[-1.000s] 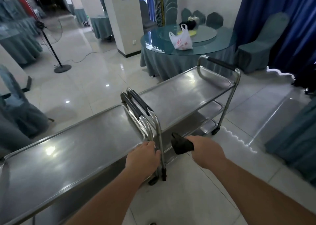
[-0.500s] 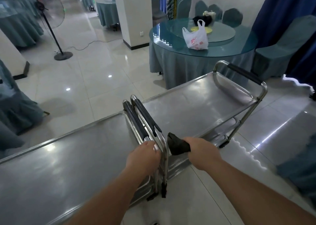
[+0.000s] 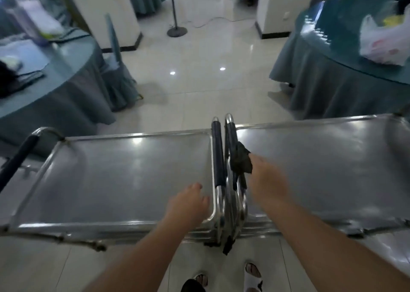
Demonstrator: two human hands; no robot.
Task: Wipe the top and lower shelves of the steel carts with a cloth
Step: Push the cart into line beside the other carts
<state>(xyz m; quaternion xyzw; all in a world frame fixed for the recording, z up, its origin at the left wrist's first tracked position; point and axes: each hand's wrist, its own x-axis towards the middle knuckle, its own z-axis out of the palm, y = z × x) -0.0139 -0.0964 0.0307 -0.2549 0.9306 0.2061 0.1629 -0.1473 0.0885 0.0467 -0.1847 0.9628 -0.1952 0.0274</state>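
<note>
I hold the dark cloth (image 3: 240, 161) in my right hand (image 3: 267, 179), at the right cart (image 3: 328, 163) handle. Left hand (image 3: 188, 203) blurred, fingers loosely curled over the left cart (image 3: 115, 176), gripping nothing. Lower shelves hidden. Plastic bag (image 3: 383, 45) print unreadable.

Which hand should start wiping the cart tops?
Right hand: it already holds the dark cloth over the right cart's top shelf. The left hand carries nothing.

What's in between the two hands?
The head view shows the carts' two upright handles standing between the left hand and the right hand, which holds the dark cloth.
</note>
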